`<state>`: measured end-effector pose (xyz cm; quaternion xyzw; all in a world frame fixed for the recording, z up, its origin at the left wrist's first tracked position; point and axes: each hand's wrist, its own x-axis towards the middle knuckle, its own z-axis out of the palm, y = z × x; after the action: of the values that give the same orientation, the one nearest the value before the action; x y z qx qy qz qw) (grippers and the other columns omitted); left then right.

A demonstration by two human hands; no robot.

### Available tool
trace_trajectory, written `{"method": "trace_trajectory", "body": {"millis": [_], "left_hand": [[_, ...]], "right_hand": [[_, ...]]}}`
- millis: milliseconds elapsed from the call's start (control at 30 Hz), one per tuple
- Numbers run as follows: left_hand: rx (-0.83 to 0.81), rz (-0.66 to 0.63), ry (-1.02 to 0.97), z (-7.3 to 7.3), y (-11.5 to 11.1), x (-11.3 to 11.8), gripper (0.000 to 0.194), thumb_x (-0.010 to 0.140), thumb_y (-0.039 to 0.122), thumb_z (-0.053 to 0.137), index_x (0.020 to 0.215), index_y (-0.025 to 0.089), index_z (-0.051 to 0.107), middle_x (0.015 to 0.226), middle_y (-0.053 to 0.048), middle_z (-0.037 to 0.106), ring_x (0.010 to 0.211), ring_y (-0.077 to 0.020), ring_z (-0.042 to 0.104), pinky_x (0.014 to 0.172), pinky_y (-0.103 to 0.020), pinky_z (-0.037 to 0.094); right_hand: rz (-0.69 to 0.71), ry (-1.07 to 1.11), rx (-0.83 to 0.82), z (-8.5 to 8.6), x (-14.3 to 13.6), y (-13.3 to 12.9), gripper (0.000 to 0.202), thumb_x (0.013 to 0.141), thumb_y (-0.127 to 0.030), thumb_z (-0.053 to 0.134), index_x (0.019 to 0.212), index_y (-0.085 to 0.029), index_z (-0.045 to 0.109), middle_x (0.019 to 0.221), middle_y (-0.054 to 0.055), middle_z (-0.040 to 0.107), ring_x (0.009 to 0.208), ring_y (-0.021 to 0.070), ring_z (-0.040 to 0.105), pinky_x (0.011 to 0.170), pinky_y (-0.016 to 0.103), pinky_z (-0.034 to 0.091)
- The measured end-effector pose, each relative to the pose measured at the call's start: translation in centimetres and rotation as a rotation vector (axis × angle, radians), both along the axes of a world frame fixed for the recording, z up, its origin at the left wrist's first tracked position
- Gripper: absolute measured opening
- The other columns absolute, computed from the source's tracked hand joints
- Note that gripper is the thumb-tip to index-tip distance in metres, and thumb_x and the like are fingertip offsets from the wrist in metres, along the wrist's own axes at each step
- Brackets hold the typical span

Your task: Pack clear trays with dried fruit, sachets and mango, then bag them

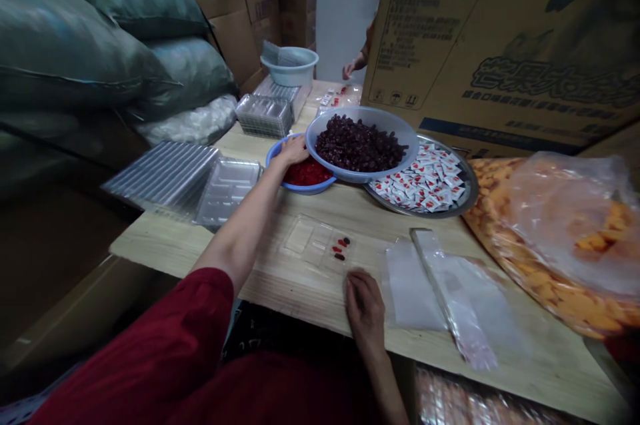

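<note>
My left hand is over glossy red pieces, my right hand curls near 1 clear plastic tray; I can't tell either grip.

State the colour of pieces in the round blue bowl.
The pieces are red; head view shows best.

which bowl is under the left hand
The blue bowl with red pieces, under the left hand; the bowl to its right holds dark pieces instead.

Left grip blurred, contents unclear; co-worker mostly behind carton; green sack cut by left edge.
</note>
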<state>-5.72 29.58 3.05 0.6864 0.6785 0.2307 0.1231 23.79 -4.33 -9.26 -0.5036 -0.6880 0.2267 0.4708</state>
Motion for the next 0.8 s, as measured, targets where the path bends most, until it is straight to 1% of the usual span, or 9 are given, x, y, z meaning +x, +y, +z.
{"method": "trace_trajectory", "body": {"millis": [67,133,233,333,433,567,633,733,800], "left_hand": [[0.073,-0.038,0.027,-0.7,-1.1,-0.1,0.036,0.085,0.026,0.063,0.120,0.020,0.068,0.135,-0.015,0.061,0.130,-0.0388,0.049,0.113,-0.054,0.036],[0.155,-0.114,0.048,-1.3,-2.9,-0.6,0.034,0.085,0.022,0.061,0.117,0.017,0.067,0.131,-0.016,0.061,0.126,-0.0346,0.052,0.113,-0.050,0.037],[0.166,-0.198,0.037,-1.9,-5.8,-1.5,0.022,0.081,0.019,0.064,0.103,0.016,0.069,0.110,-0.013,0.067,0.108,-0.0301,0.060,0.103,-0.046,0.044],[0.152,-0.187,0.003,-2.0,-8.1,-2.1,0.014,0.081,0.022,0.067,0.094,0.016,0.069,0.093,-0.009,0.070,0.092,-0.0266,0.063,0.091,-0.041,0.049],[0.190,-0.134,-0.172,-2.0,-9.0,-2.1,0.016,0.082,0.025,0.067,0.094,0.016,0.072,0.088,-0.007,0.072,0.087,-0.0238,0.064,0.088,-0.038,0.049],[0.238,-0.064,-0.447,-2.3,-8.7,-1.7,0.019,0.080,0.025,0.066,0.093,0.015,0.074,0.085,-0.005,0.072,0.082,-0.0200,0.064,0.086,-0.035,0.049],[0.238,-0.017,-0.624,-2.3,-8.6,-1.5,0.020,0.076,0.027,0.069,0.091,0.014,0.073,0.083,-0.004,0.071,0.078,-0.0178,0.063,0.081,-0.032,0.050],[0.218,0.024,-0.887,-1.2,-9.9,-0.7,0.026,0.071,0.030,0.075,0.090,0.013,0.071,0.080,-0.003,0.070,0.073,-0.0154,0.063,0.075,-0.029,0.051],[0.223,-0.030,-0.939,0.0,-12.2,0.6,0.030,0.073,0.033,0.078,0.095,0.014,0.072,0.086,-0.004,0.072,0.077,-0.0160,0.065,0.078,-0.030,0.052]], "right_hand": [[-0.005,0.005,-0.008,-0.1,0.0,0.1,0.018,0.100,-0.017,0.057,0.111,-0.021,0.070,0.114,0.010,0.068,0.112,0.0222,0.064,0.098,0.042,0.055],[-0.003,0.011,0.000,-0.2,0.0,0.1,0.018,0.099,-0.017,0.057,0.111,-0.020,0.070,0.113,0.010,0.068,0.111,0.0220,0.063,0.097,0.042,0.055],[0.007,0.017,0.006,-0.3,0.1,0.1,0.018,0.099,-0.017,0.058,0.112,-0.021,0.071,0.113,0.010,0.068,0.112,0.0221,0.063,0.098,0.042,0.055],[0.005,0.019,-0.014,-0.3,0.0,0.0,0.018,0.100,-0.018,0.057,0.112,-0.021,0.071,0.114,0.011,0.068,0.112,0.0225,0.063,0.099,0.044,0.055],[-0.005,0.023,-0.026,0.0,0.0,0.0,0.018,0.101,-0.020,0.056,0.111,-0.021,0.071,0.113,0.011,0.068,0.111,0.0226,0.063,0.099,0.044,0.055],[0.003,0.023,-0.033,0.4,0.0,0.0,0.018,0.101,-0.021,0.056,0.109,-0.021,0.072,0.113,0.011,0.068,0.111,0.0228,0.063,0.098,0.044,0.055],[0.000,0.023,-0.035,0.4,0.0,0.0,0.018,0.101,-0.022,0.056,0.110,-0.021,0.072,0.113,0.011,0.068,0.112,0.0231,0.063,0.098,0.044,0.055],[-0.009,0.032,-0.034,0.4,-0.1,0.0,0.018,0.100,-0.021,0.056,0.110,-0.022,0.072,0.113,0.010,0.069,0.111,0.0232,0.064,0.098,0.044,0.055],[-0.010,0.046,-0.036,0.6,-0.1,0.0,0.019,0.100,-0.020,0.056,0.110,-0.022,0.072,0.113,0.010,0.069,0.111,0.0228,0.064,0.098,0.043,0.055]]}}
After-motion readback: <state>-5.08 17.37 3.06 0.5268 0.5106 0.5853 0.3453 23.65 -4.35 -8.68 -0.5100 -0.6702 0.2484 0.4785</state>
